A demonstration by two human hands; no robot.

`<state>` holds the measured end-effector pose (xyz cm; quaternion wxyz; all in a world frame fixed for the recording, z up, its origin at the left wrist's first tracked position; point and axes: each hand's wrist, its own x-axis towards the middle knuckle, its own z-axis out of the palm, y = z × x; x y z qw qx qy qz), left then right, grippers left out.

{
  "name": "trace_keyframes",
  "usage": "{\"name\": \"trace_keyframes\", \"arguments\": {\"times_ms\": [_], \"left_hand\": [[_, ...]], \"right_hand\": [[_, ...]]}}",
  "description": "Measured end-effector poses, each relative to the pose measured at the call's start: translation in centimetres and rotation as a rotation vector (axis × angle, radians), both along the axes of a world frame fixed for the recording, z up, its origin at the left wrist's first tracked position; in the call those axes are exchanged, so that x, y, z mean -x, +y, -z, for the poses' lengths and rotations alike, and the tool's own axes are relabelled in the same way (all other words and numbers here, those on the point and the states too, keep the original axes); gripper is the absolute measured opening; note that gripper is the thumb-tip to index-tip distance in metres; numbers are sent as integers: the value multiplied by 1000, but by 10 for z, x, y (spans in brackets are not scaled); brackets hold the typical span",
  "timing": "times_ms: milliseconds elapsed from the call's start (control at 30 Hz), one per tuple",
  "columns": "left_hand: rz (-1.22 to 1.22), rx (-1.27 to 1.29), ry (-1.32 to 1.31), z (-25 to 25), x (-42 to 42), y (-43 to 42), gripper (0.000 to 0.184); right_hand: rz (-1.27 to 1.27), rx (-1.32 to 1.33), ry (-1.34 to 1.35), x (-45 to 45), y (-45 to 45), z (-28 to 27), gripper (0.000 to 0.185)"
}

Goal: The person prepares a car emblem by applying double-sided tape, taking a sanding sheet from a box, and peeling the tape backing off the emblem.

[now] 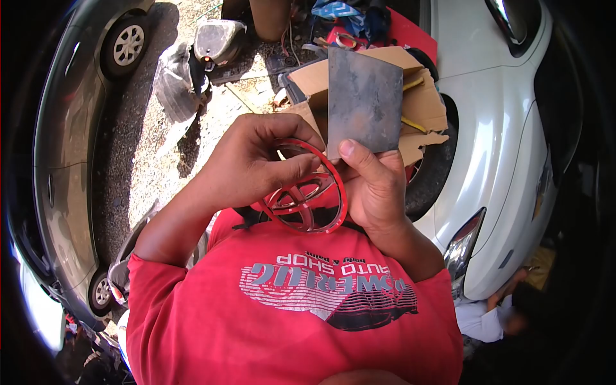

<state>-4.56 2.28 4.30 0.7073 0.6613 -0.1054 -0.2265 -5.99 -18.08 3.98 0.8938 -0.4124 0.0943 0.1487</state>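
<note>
One open cardboard box (pixel 431 108) sits ahead of us, beyond our hands, its flaps spread and bent. We see two yellow strips (pixel 413 124) at its right side; much of its mouth is hidden behind the flat grey sheet (pixel 366 99) that we hold up, so we cannot tell what else lies inside. Near the top edge we have a brown, pot-like thing (pixel 268 19), cut off by the view, its inside out of sight.

Our left grip (pixel 253 154) is closed on the rim of a Toyota emblem (pixel 301 200), thumb and fingers covering its upper left part. We hold the emblem tilted in front of our red shirt (pixel 282 308), with red edging around its outer ring. Our right grip (pixel 378 192) pinches the sheet by its lower edge, thumb on the near face, just beside and above the emblem.

Past the box we see a red panel (pixel 420 32) and a blue cloth (pixel 340 11). A white car (pixel 500 96) closes off our right side, and a dark car (pixel 70 141) our left. Between them, on gravel ground (pixel 135 154), lie a pale grey housing (pixel 218 42) and a crumpled grey piece (pixel 176 83). At the lower right we make out another person (pixel 481 323) in a white top.
</note>
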Motion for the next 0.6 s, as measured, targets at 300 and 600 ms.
{"name": "trace_keyframes", "arguments": {"times_ms": [300, 600], "left_hand": [[-4, -13, 6, -2, 1, -2, 14], [-11, -17, -12, -3, 2, -2, 11]], "right_hand": [[-1, 29, -43, 2, -2, 3, 28], [29, 213, -289, 5, -7, 17, 32]]}}
